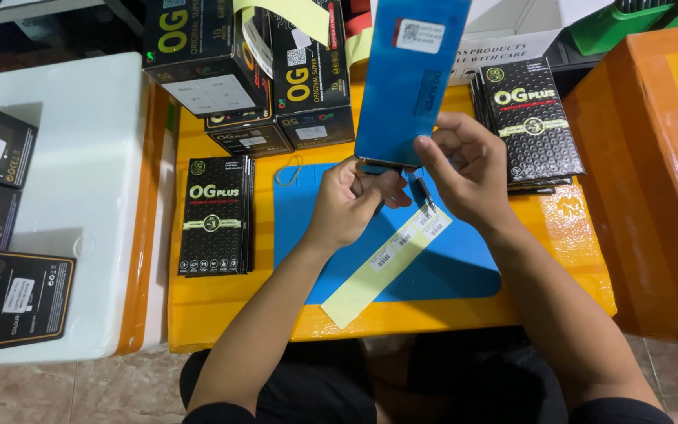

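Small yellow table (198, 314), white cabinet top (96, 157) beside it, beige tiled floor (80, 392)

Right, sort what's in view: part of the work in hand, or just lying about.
In hand:
left hand and right hand, both on the blue panel
label strip
blue mat

Lying about:
black packet
packet stack
black cartons
orange box
white box
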